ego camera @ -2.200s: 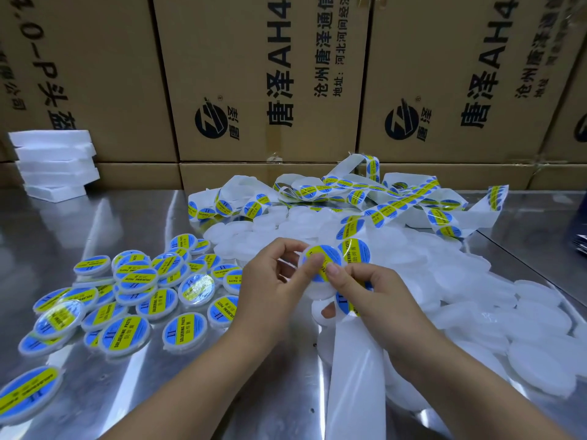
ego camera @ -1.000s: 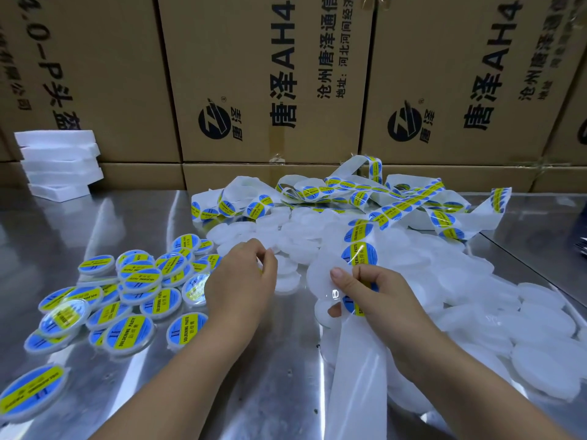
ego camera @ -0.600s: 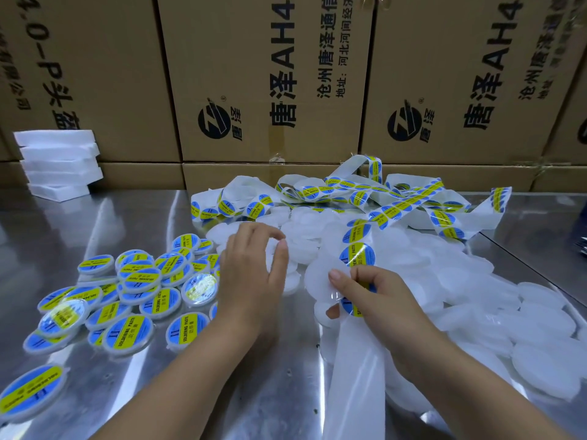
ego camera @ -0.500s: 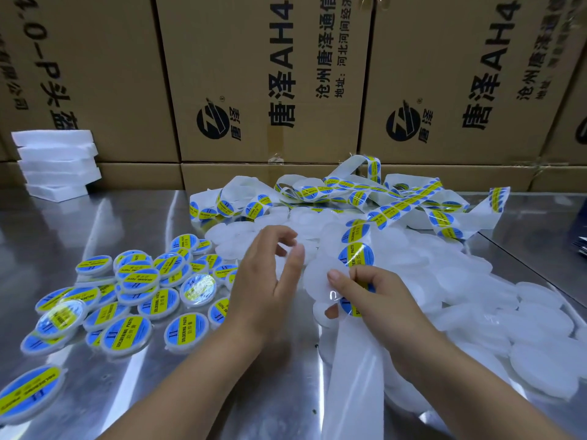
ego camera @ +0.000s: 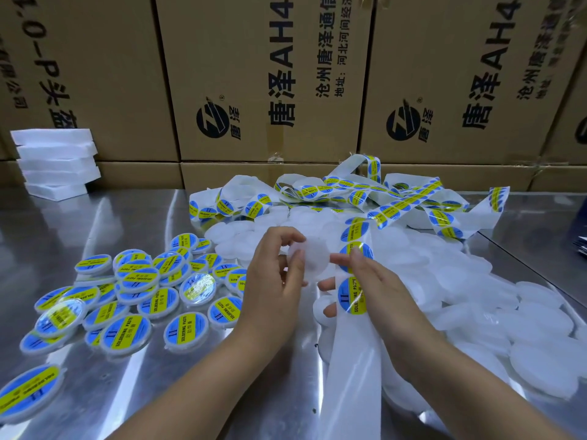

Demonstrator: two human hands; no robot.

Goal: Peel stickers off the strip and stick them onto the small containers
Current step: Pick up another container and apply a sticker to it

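Note:
My left hand (ego camera: 273, 281) holds a plain white round container (ego camera: 313, 260) up at the centre of the view, between thumb and fingers. My right hand (ego camera: 374, 287) grips the white backing strip (ego camera: 352, 360), with thumb and forefinger at a blue-and-yellow round sticker (ego camera: 357, 254) on it. Another sticker (ego camera: 352, 295) sits lower on the strip by my palm. The strip runs down toward me and back into a tangled heap of strip (ego camera: 365, 195). Unlabelled white containers (ego camera: 476, 306) are piled at the right. Labelled containers (ego camera: 136, 290) lie in a cluster at the left.
The work surface is a shiny metal table (ego camera: 222, 376). Brown cardboard boxes (ego camera: 263, 74) form a wall along the back. A stack of white foam blocks (ego camera: 55, 163) stands at the back left. A dark object (ego camera: 583, 249) peeks in at the right edge.
My left hand set a labelled container down at the left, reached into the white pile and came back holding a plain container beside the strip. My right hand kept its hold on the strip.

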